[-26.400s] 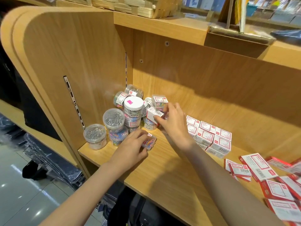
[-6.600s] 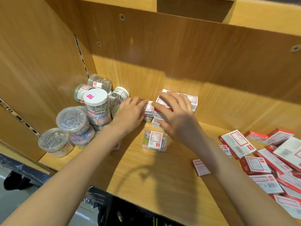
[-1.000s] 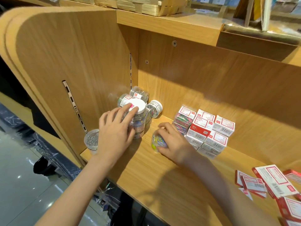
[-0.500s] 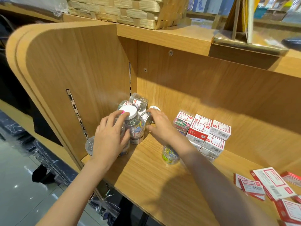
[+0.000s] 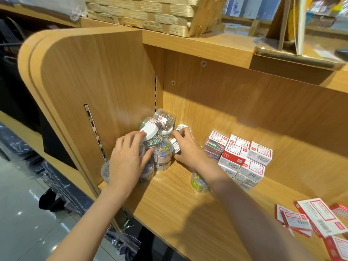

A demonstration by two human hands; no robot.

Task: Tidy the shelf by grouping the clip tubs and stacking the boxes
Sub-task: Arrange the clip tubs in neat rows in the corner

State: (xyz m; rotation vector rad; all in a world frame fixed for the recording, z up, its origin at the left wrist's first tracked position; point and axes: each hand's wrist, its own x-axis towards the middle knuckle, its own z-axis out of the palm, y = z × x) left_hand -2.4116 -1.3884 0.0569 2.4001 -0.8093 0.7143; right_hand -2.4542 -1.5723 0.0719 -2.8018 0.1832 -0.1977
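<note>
Meanwhile both grips clasp clip tubs (image 5: 161,154): left hand (image 5: 128,159), right hand (image 5: 188,149).

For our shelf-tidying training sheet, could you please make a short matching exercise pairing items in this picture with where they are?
Things:
1. woven basket
2. lone tub of coloured clips
3. stacked boxes
4. left hand

Places:
A. under the right forearm
B. on the tub cluster in the corner
C. on top of the unit
D. against the back panel

Pairs: 1-C, 2-A, 3-D, 4-B

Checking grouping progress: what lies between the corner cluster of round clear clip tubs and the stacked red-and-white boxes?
In the head view, the right hand and one stray clear tub of coloured clips beneath its forearm.
</note>
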